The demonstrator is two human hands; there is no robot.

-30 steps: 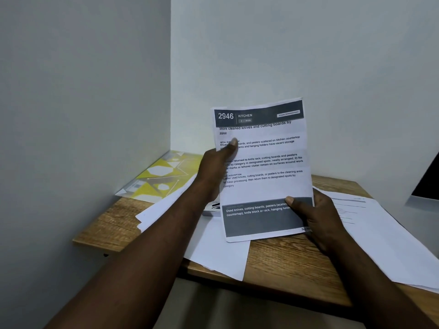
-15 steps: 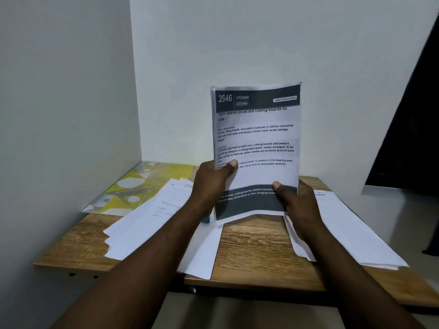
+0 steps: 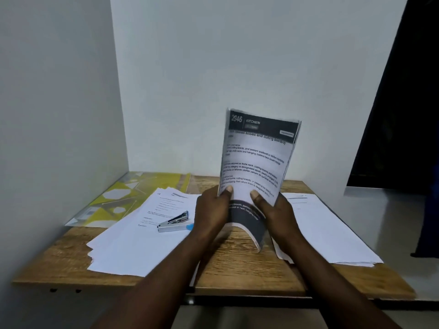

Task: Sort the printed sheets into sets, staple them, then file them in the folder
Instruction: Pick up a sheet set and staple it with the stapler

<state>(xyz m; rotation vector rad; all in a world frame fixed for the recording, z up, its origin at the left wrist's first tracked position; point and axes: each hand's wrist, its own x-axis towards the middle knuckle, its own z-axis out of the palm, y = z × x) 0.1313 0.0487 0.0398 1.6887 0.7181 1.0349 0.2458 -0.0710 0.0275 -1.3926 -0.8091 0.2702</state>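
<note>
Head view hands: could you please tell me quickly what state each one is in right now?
Left hand: grips the stack of printed sheets, thumb on front.
Right hand: grips the same stack, thumb on front.

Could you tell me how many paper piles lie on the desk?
2: left pile under the stapler; right pile beside the right hand. The held set may hide more.

The printed sheet (image 3: pixel 257 160) has a dark header band reading "2946" and "KITCHEN", and the bold heading under it ends "knives and cutting boards by". Its body lines include "peelers scattered on kitchen", "racks and hanging holders have vacant" and "returned to knife rack", while its lower dark band shows "block or rack, hanging". The print on the paper pile (image 3: pixel 142 241) lying on the counter (image 3: pixel 237 269) is too small to read.
</note>
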